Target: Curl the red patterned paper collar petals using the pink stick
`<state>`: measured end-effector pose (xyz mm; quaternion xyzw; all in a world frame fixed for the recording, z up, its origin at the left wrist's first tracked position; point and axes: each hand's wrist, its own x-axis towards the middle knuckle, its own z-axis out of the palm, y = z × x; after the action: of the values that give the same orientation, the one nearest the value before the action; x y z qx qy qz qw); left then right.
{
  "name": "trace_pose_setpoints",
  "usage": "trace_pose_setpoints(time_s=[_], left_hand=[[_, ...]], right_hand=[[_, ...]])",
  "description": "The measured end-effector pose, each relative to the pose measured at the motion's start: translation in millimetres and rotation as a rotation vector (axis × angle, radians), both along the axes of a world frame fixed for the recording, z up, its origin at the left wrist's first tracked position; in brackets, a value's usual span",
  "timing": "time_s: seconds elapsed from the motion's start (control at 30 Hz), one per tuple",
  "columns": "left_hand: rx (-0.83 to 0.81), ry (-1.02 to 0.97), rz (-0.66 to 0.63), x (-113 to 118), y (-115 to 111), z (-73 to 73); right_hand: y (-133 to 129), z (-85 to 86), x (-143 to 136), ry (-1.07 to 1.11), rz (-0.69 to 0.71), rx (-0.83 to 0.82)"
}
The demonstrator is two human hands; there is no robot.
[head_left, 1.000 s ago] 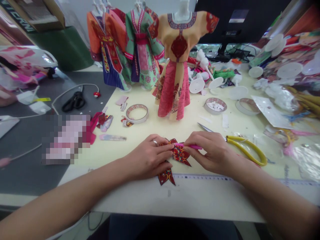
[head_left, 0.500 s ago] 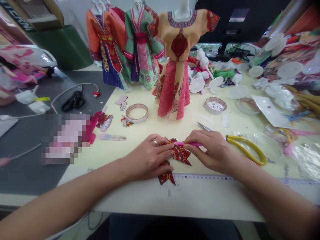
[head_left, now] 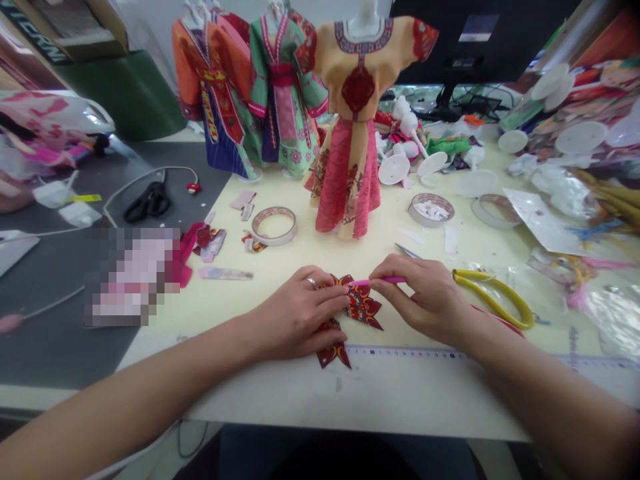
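Observation:
My left hand (head_left: 303, 313), a ring on one finger, lies with fingers stretched over a dark red patterned piece of fabric (head_left: 361, 308) with pointed, scalloped edges, pressing it to the table. Part of the piece is hidden under the fingers. Pinched in my right hand (head_left: 420, 297) is a slim pink pen-like tool (head_left: 360, 283), its tip touching or just above the fabric's upper edge beside my left fingertips. Beyond the right hand, scissors with yellow handles (head_left: 495, 297) lie on the table, partly covered by it. A clear ruler (head_left: 400, 353) runs along the front.
Small dressed figures stand at the back, the nearest in a yellow top and pink skirt (head_left: 347, 180). Tape rolls (head_left: 274, 227) and fabric scraps (head_left: 213, 243) lie about. Black scissors (head_left: 149, 202) rest on the grey mat (head_left: 65, 353). Plastic bags and stands crowd the right; a monitor (head_left: 475, 40) stands behind.
My right hand has shifted slightly upward with the pink tool, which now lies a little higher along the fabric's edge. The left hand and fabric have stayed nearly still.

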<state>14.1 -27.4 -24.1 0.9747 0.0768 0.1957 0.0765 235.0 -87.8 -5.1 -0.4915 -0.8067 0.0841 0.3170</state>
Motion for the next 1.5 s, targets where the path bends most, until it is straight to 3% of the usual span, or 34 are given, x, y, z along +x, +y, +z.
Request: trace_pose_setpoints(time_s=[0.3, 0.53, 0.97, 1.5], left_hand=[[-0.013, 0.021, 0.005, -1.1, -0.6, 0.1], [0.007, 0.034, 0.014, -0.1, -2.0, 3.6], [0.062, -0.010, -0.005, -2.6, 3.1, -6.7], [0.065, -0.102, -0.003, -1.8, 3.3, -5.5]], right_hand=[[-0.7, 1.2, -1.5, 0.036, -0.038, 0.000], [-1.0, 6.9, 0.9, 0.127, -0.152, 0.132], [-1.1, 7.0, 0.9, 0.144, -0.125, 0.099], [-1.4, 6.9, 1.0, 0.145, -0.114, 0.098]])
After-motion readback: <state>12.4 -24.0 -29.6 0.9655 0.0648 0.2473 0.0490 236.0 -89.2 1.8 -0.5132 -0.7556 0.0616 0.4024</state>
